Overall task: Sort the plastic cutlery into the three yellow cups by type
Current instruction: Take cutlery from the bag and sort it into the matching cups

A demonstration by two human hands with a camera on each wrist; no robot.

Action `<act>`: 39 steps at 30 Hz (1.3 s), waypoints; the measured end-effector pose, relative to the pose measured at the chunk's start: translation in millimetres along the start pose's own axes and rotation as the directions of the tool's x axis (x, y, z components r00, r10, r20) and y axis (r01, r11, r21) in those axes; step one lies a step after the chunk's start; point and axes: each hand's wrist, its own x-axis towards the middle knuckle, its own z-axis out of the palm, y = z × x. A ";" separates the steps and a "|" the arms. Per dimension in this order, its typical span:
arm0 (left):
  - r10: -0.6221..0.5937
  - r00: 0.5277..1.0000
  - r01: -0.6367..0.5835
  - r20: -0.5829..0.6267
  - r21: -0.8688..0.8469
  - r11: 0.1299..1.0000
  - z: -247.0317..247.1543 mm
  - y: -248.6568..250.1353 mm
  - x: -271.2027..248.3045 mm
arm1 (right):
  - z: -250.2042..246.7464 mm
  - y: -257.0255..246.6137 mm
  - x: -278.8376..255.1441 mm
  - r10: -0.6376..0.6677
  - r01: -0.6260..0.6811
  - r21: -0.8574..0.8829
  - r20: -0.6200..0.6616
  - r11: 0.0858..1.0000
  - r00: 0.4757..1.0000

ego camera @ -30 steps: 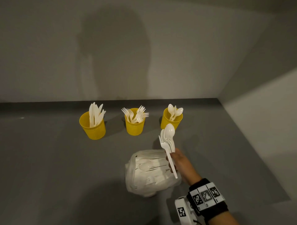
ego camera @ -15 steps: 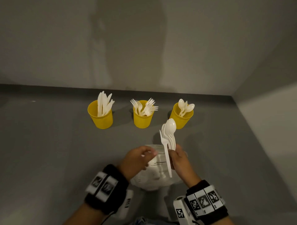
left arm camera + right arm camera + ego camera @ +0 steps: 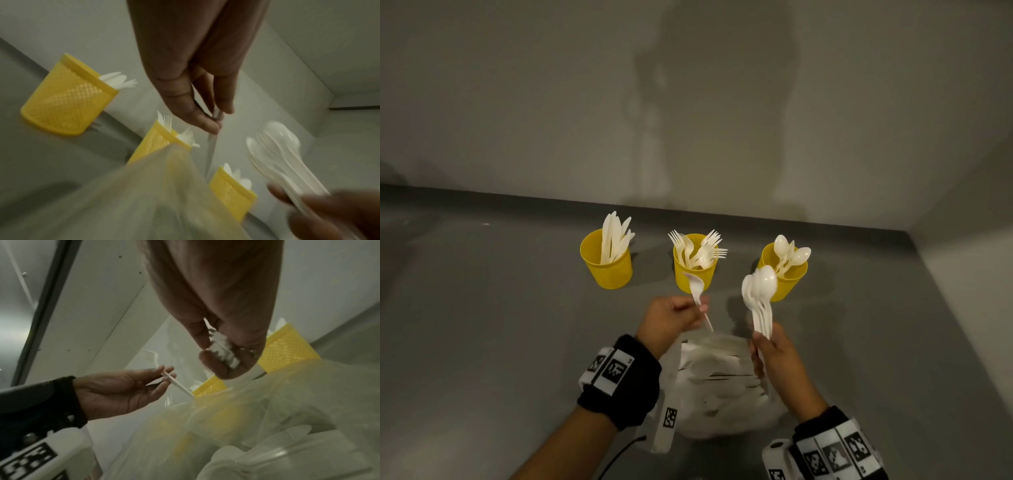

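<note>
Spoons point(image 3: 760, 294) upright in right hand point(image 3: 779, 356), bowls up; left hand point(image 3: 671, 317) pinches tilted utensil point(image 3: 697, 291).

Left hand pinching one white utensil above the cups

The left hand point(image 3: 191, 78) pinches a thin white handle point(image 3: 211, 146) between thumb and fingertips. Three yellow mesh cups point(image 3: 68, 104) stand beyond with cutlery; the right hand point(image 3: 329, 216) grips a blurred bunch of spoons point(image 3: 277, 151) beside a clear bag point(image 3: 156, 199).

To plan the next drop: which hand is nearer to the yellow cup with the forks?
Left. The left hand holds one piece just in front of the fork cup; the right hand sits further right, toward the spoon cup.
</note>
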 end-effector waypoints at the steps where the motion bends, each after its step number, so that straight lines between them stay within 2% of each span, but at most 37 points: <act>1: 0.041 0.998 -0.042 -0.052 -0.016 0.999 -3.3 7.5 6.5 | -3.3 -2.1 1.8 0.051 -0.055 0.098 0.040 0.994 0.998; 4: 0.201 0.966 -0.191 -0.162 0.075 0.979 -10.7 34.9 32.1 | -10.7 -8.9 4.9 0.139 -0.173 0.258 0.146 0.951 0.980; 7: 0.300 0.931 -0.241 -0.207 0.265 0.933 -10.2 52.8 62.0 | -13.3 -11.2 9.2 0.165 -0.226 0.298 0.217 0.928 0.962; 9: 0.316 0.921 -0.196 -0.227 0.432 0.880 -8.6 52.5 81.8 | -12.4 -13.2 11.4 0.153 -0.223 0.297 0.241 0.928 0.958; 11: 0.255 0.943 -0.099 -0.215 0.550 0.829 -7.7 48.2 96.3 | -10.6 -15.5 12.7 0.141 -0.216 0.298 0.256 0.930 0.956; 13: 0.177 0.963 -0.022 -0.201 0.598 0.801 -10.1 44.0 105.7 | -9.6 -18.5 12.9 0.139 -0.216 0.294 0.263 0.931 0.955; 14: 0.160 0.964 -0.001 -0.212 0.598 0.801 -11.1 43.2 106.5 | -9.5 -19.2 12.9 0.140 -0.217 0.293 0.262 0.931 0.955; 16: 0.208 0.944 -0.021 -0.254 0.586 0.810 -8.4 45.3 98.9 | -10.2 -20.8 12.4 0.138 -0.213 0.301 0.251 0.929 0.958; 18: 0.315 0.913 -0.123 -0.259 0.561 0.819 1.7 48.9 78.5 | -10.4 -20.8 13.0 0.135 -0.211 0.325 0.241 0.922 0.961; 20: 0.362 0.921 -0.248 -0.142 0.503 0.828 17.2 48.4 50.0 | -9.5 -21.0 12.8 0.127 -0.210 0.363 0.238 0.908 0.963; 22: 0.325 0.945 -0.299 0.024 0.459 0.837 33.3 41.6 25.5 | -8.1 -21.3 12.0 0.119 -0.207 0.384 0.240 0.900 0.963; 23: 0.297 0.952 -0.301 0.077 0.425 0.854 40.4 36.9 16.6 | -7.0 -22.2 10.8 0.117 -0.204 0.373 0.241 0.905 0.963; 25: 0.254 0.961 -0.276 0.109 0.356 0.893 51.4 27.4 6.2 | -3.6 -23.5 8.0 0.105 -0.178 0.319 0.234 0.931 0.967; 30: 0.193 0.981 -0.188 -0.003 0.219 0.958 58.6 14.9 6.0 | 4.5 -22.8 4.2 0.052 -0.095 0.200 0.210 0.975 0.976; 35: 0.130 0.991 -0.131 0.031 0.018 0.991 52.0 20.8 3.4 | -0.3 -27.1 0.7 0.033 -0.081 0.206 0.227 0.975 0.973; 39: 0.102 0.992 -0.103 0.069 0.003 0.995 51.2 25.3 3.1 | -3.1 -31.4 0.1 0.037 -0.087 0.237 0.207 0.968 0.978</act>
